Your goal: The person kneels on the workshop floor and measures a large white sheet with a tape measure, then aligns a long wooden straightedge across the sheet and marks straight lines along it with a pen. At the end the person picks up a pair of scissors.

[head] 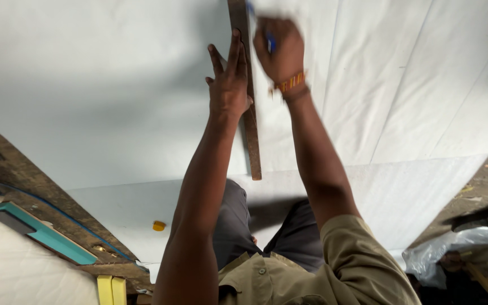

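Note:
My left hand (229,79) lies flat, fingers stretched out, pressing a long dark wooden strip (252,141) down on a large white sheet (103,96). The strip runs from the top edge of the view toward me. Just right of it, my right hand (279,51) is closed around a blue pen (270,42), its tip close to the strip's edge; this hand is blurred. A beaded band sits on the right wrist.
A small yellow object (158,226) lies on the white sheet near me. At left, a worn wooden bench (40,186) carries a blue cable and a teal-edged board (40,230). Crumpled clear plastic (441,254) sits at lower right.

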